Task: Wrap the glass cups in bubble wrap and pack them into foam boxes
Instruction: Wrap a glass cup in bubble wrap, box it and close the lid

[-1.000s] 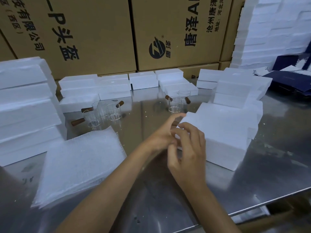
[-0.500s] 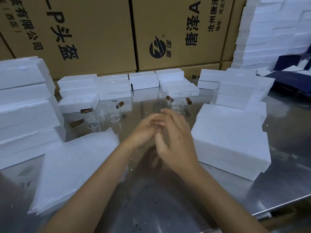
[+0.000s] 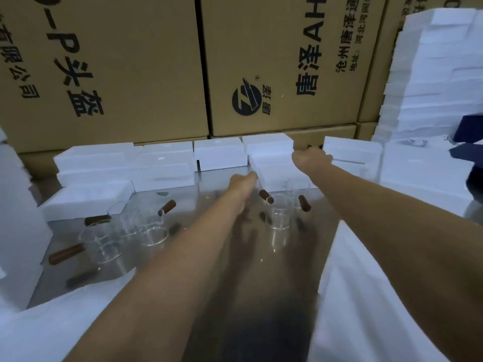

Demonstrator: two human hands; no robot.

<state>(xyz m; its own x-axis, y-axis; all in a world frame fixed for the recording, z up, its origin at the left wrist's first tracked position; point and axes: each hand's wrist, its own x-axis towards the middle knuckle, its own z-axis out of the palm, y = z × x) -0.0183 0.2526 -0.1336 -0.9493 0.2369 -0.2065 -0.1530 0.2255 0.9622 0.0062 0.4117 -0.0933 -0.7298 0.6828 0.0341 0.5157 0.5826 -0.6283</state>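
White foam fills most of the head view: both bare arms stretch far across the table toward a low stack of white rectangular foam boxes [image 3: 271, 163] at the back edge. The left hand [image 3: 241, 182] is at the stack's near left corner and the right hand [image 3: 311, 159] at its upper right side, but the fingers are turned away from the camera, so I cannot tell whether either hand grips the foam or only touches it. Judging by this, the step in hand is fetching a box, and no cup is wrapped yet. Next the hands would need to grip both ends and lift the box over the two clear glass cups with brown wooden handles [image 3: 281, 212] standing just below it, without knocking them. Three more handled glass cups [image 3: 125, 231] stand to the left, apart from the hands. A white sheet of bubble wrap [image 3: 52, 327] lies at the near left. The surface is a reflective stainless-steel table [image 3: 251, 296], ringed by further foam boxes, with brown printed cardboard cartons [image 3: 125, 69] stacked behind and a tall white foam pile [image 3: 433, 74] at right.
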